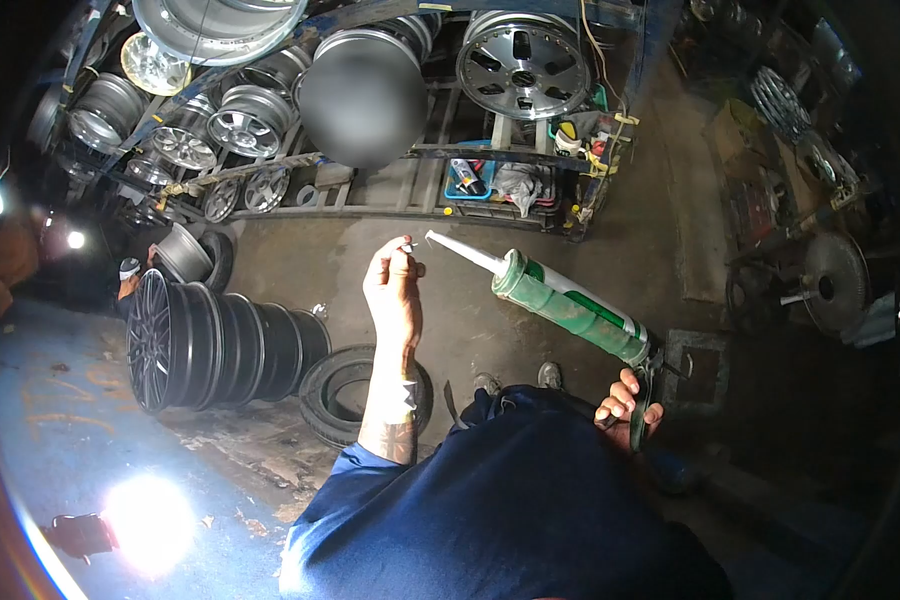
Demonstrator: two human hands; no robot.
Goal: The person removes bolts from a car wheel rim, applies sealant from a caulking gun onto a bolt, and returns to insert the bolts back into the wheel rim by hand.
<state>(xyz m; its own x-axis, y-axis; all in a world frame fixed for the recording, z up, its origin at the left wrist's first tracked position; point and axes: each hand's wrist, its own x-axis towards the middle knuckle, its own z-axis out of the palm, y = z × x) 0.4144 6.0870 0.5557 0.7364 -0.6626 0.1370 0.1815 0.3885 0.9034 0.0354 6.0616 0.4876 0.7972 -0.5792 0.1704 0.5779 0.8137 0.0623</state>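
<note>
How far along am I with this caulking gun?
The tube looks loaded, with its nozzle attached. Your right hand grips the caulking gun; your left hand pinches something small near the nozzle tip. As for what's left, the nozzle is away from the stacked wheels, and I see no sealant on them; beyond that, I can't tell.

The floor (450,330) bears stacked black wheels (230,345) (beside a tyre (332,408)).

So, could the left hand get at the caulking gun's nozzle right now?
Probably yes: the left hand is close to the nozzle, with nothing visible between them, though its fingertips seem to pinch something small.
</note>
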